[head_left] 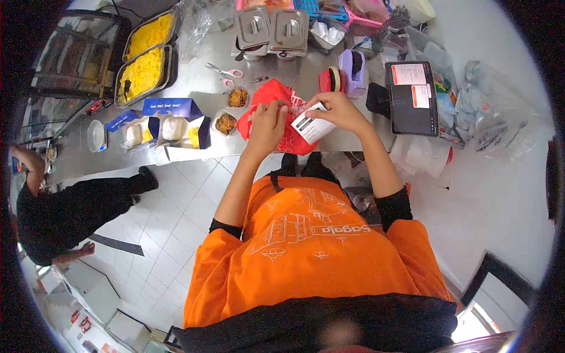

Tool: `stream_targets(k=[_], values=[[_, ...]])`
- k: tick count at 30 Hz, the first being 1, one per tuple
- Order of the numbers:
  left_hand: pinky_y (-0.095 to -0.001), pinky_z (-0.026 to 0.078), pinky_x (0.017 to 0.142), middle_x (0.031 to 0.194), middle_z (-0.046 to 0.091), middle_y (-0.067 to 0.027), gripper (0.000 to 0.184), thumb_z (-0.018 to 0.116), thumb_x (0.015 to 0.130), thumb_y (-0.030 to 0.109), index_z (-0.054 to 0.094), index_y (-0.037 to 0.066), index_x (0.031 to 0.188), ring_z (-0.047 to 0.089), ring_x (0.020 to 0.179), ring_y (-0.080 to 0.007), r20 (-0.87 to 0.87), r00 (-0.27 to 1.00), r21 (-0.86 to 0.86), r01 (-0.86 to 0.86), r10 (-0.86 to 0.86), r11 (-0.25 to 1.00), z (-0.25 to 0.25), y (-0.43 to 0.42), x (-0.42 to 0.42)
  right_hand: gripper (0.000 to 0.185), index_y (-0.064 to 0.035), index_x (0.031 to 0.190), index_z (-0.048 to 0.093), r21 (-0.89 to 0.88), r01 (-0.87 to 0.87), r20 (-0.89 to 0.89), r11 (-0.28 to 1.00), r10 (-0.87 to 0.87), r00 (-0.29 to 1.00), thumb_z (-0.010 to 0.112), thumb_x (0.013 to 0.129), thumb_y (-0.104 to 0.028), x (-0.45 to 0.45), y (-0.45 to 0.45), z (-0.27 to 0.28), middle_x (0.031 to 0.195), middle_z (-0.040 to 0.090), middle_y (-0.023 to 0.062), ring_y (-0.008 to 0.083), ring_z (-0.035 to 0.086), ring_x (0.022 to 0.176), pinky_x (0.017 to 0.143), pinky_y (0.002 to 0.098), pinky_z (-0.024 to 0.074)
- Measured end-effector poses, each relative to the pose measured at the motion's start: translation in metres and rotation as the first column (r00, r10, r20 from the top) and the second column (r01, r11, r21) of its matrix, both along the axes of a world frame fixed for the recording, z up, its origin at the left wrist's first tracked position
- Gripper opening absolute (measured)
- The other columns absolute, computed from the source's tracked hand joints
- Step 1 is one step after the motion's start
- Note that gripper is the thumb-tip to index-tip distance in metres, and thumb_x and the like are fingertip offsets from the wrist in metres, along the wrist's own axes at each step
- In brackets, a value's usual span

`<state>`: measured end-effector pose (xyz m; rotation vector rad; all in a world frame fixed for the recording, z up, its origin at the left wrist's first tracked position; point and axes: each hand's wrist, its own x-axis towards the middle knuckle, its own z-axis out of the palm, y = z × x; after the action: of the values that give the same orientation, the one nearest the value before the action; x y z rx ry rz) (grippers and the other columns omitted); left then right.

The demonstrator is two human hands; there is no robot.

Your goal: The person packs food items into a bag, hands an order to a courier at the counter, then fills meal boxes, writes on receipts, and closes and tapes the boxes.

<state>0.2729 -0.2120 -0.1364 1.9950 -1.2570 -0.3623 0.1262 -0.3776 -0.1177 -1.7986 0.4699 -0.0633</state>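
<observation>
A red plastic bag with white print sits near the front edge of the steel table. My left hand is closed in a pinch on the bag's gathered top. Between the fingers of my right hand is a white printed receipt, held against the bag's right side. Whether my right fingers also grip some of the bag is hidden. Just left of the bag stand two small clear cups of brown food, one cup nearer me and another cup behind it.
Blue-and-white food boxes with rice stand at left, below yellow-filled trays. Pink-handled scissors lie behind the cups. Lidded steel containers stand at the back. A tablet and a purple holder are right. Another person stands left.
</observation>
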Motion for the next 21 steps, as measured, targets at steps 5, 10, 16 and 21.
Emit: stream_targets(k=[5, 10, 16, 21], values=[[-0.0438, 0.043, 0.082, 0.098, 0.066, -0.0162, 0.028, 0.056, 0.091, 0.027, 0.059, 0.004, 0.107, 0.059, 0.094, -0.0328, -0.148, 0.988, 0.006, 0.054, -0.053, 0.999, 0.004, -0.002, 0.004, 0.035, -0.0053, 0.102, 0.055, 0.02, 0.105, 0.085, 0.994, -0.107, 0.991, 0.077, 0.075, -0.012, 0.005, -0.001, -0.01, 0.085, 0.067, 0.0051, 0.0125, 0.063, 0.083, 0.07, 0.0276, 0.0471], [-0.0402, 0.046, 0.08, 0.091, 0.068, -0.0141, 0.034, 0.065, 0.085, 0.032, 0.063, 0.005, 0.105, 0.063, 0.09, -0.0285, -0.189, 0.982, -0.021, -0.026, 0.021, 0.999, -0.004, -0.005, -0.002, 0.039, -0.0068, 0.105, 0.052, -0.025, 0.104, 0.002, 0.994, -0.104, 0.995, 0.077, 0.075, -0.012, 0.007, -0.005, -0.013, 0.086, 0.067, 0.0046, 0.0131, 0.063, 0.084, 0.07, 0.0278, 0.0466], [-0.047, 0.032, 0.086, 0.089, 0.068, -0.0036, 0.028, 0.063, 0.086, 0.034, 0.065, 0.012, 0.103, 0.055, 0.094, -0.0239, -0.318, 0.948, 0.115, 0.048, -0.009, 0.992, -0.013, -0.008, 0.006, 0.041, -0.0067, 0.109, 0.05, 0.095, 0.064, 0.024, 0.993, -0.067, 0.997, 0.075, 0.076, -0.008, 0.008, -0.006, -0.003, 0.092, 0.067, 0.0064, 0.0132, 0.064, 0.086, 0.071, 0.0278, 0.0478], [-0.0466, 0.033, 0.084, 0.086, 0.066, -0.0071, 0.024, 0.058, 0.09, 0.031, 0.061, 0.01, 0.101, 0.056, 0.09, -0.0238, -0.349, 0.934, 0.098, -0.051, 0.082, 0.994, -0.033, -0.011, 0.006, 0.041, -0.0053, 0.11, 0.049, 0.182, 0.048, 0.086, 0.982, -0.065, 0.994, 0.073, 0.077, -0.004, 0.002, -0.003, 0.002, 0.095, 0.066, 0.0057, 0.012, 0.063, 0.087, 0.072, 0.0261, 0.0487]])
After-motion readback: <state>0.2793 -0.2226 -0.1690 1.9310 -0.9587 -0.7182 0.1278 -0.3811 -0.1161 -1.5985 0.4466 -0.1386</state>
